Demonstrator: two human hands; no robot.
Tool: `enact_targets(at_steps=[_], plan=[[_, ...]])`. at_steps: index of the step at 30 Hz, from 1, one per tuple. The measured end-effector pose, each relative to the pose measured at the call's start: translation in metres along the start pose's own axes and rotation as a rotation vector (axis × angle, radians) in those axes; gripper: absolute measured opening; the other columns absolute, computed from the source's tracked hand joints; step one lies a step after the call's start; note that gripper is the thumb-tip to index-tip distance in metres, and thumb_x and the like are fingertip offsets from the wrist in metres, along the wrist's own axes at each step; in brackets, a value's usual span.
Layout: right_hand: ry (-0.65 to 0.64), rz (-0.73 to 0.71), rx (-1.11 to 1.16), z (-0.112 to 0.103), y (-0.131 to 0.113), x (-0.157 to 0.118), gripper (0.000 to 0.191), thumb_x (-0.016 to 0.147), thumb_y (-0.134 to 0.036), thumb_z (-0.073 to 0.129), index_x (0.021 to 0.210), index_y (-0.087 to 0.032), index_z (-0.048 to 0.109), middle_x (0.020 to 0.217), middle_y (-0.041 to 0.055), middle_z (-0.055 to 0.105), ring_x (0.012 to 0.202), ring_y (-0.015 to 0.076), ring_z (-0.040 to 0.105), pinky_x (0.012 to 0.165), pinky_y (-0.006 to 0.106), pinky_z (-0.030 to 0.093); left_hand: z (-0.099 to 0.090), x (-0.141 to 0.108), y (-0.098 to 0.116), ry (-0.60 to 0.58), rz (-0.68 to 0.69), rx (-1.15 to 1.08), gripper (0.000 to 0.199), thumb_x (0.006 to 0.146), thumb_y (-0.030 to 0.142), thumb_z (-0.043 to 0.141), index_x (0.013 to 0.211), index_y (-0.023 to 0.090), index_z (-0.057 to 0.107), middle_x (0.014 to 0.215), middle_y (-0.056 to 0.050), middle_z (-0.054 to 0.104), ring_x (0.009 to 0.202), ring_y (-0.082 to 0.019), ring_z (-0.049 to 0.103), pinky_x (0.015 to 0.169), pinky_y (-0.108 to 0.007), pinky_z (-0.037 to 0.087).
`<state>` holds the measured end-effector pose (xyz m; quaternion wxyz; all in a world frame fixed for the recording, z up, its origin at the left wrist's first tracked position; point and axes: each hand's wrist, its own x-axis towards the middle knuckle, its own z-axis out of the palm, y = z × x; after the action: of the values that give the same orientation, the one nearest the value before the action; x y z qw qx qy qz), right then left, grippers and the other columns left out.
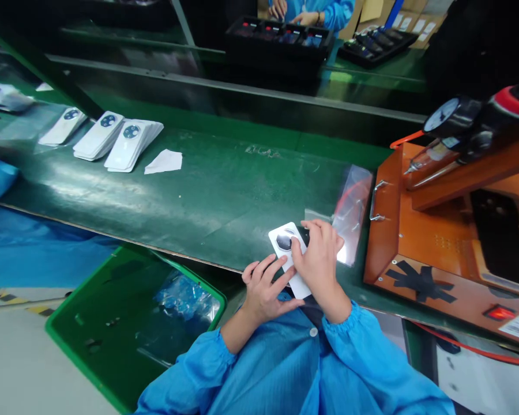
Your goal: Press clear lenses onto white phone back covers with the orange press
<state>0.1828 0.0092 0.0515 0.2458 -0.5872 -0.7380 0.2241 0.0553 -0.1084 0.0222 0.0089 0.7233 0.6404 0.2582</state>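
A white phone-shaped panel [301,286] with a dark round camera area lies slanted at the front edge of the green bench, between my hands. My left hand [266,288] holds its left side, fingers spread over the lower half. My right hand [322,256] grips the right side, the thumb resting by the dark round area and the other fingers bent behind the upper edge. A clear plastic bag [353,216] lies just right of my right hand.
Stacks of white panels [125,147] and a white paper scrap [164,162] lie at the left. An orange machine [383,230] with a gauge stands right. Below the bench is a green bin [112,334]. Another person's hands [305,18] work across, by a black tray [281,46].
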Motion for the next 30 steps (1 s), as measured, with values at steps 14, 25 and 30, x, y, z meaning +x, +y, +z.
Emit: enact_targets(at_steps=[14, 25, 30], plan=[[0.06, -0.655, -0.092, -0.114, 0.031, -0.063, 0.029, 0.1, -0.016, 0.046, 0.116, -0.009, 0.069, 0.12, 0.0107, 0.072, 0.117, 0.0243, 0.064, 0.083, 0.038, 0.057, -0.042, 0.052, -0.001, -0.067, 0.361, -0.273, 0.058, 0.1, 0.062, 0.043, 0.127, 0.016, 0.066, 0.119, -0.018, 0.069, 0.111, -0.031, 0.064, 0.113, -0.06, 0.032], [0.424, -0.305, -0.619, -0.229, 0.177, -0.058, 0.049, 0.09, 0.002, 0.055, 0.134, -0.019, 0.064, 0.129, 0.009, 0.07, 0.124, 0.0238, 0.064, 0.101, 0.038, 0.052, -0.018, 0.121, 0.092, -0.374, 0.129, -0.924, 0.025, 0.097, 0.015, 0.058, 0.117, 0.026, 0.067, 0.11, -0.004, 0.066, 0.102, -0.013, 0.064, 0.091, -0.027, 0.053], [0.183, -0.254, -0.75, -0.229, 0.201, -0.036, 0.032, 0.097, -0.01, 0.052, 0.125, -0.012, 0.067, 0.126, 0.0107, 0.07, 0.114, 0.0272, 0.067, 0.093, 0.041, 0.053, 0.012, 0.198, 0.2, -0.849, -0.346, -1.522, 0.063, 0.095, 0.034, 0.06, 0.151, 0.016, 0.039, 0.132, -0.016, 0.062, 0.097, -0.017, 0.069, 0.061, -0.024, 0.058]])
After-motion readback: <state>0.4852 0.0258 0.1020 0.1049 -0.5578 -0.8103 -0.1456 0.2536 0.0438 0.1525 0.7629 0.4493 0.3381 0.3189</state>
